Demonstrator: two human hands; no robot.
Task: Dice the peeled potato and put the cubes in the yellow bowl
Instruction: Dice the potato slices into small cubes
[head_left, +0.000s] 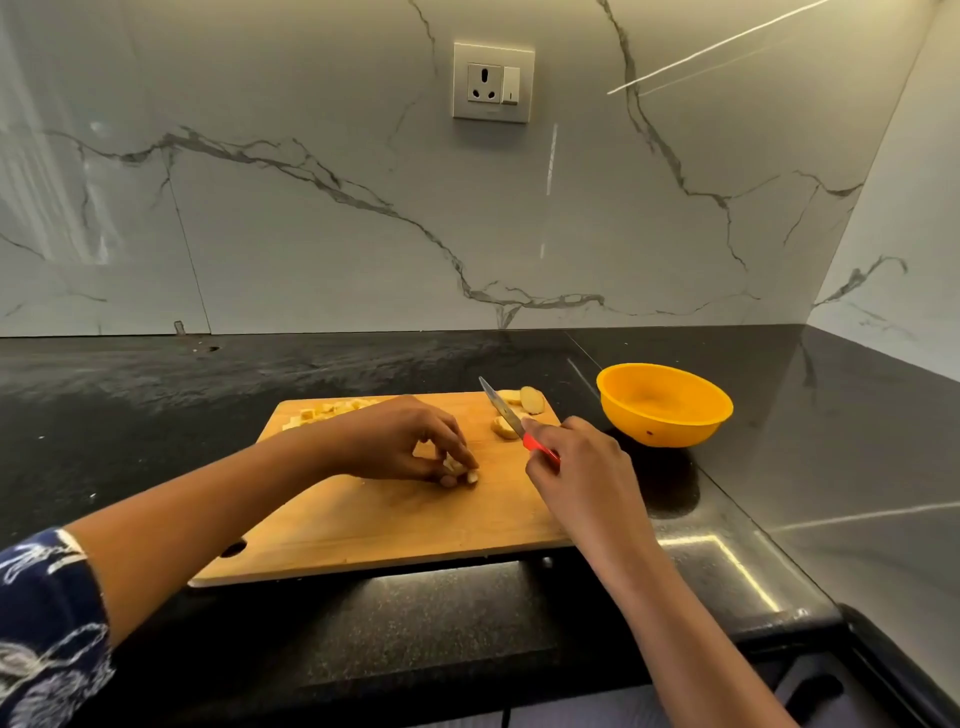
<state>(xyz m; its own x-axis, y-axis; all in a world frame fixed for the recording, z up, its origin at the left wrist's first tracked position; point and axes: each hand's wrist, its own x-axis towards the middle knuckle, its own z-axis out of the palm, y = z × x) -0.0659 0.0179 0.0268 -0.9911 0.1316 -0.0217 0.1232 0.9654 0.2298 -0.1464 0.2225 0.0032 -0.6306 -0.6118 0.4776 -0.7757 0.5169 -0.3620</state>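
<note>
A wooden cutting board lies on the black counter. My left hand rests on the board, its fingertips pinching a few small potato pieces. My right hand grips a red-handled knife with the blade pointing up and away over the board. Potato slices lie at the board's far right corner, and one more slice sits just under the blade. A pile of diced cubes lies at the far left of the board. The yellow bowl stands to the right of the board and looks empty.
The black stone counter runs back to a white marble wall with a power socket. The counter turns a corner on the right behind the bowl. Its front edge is close below the board.
</note>
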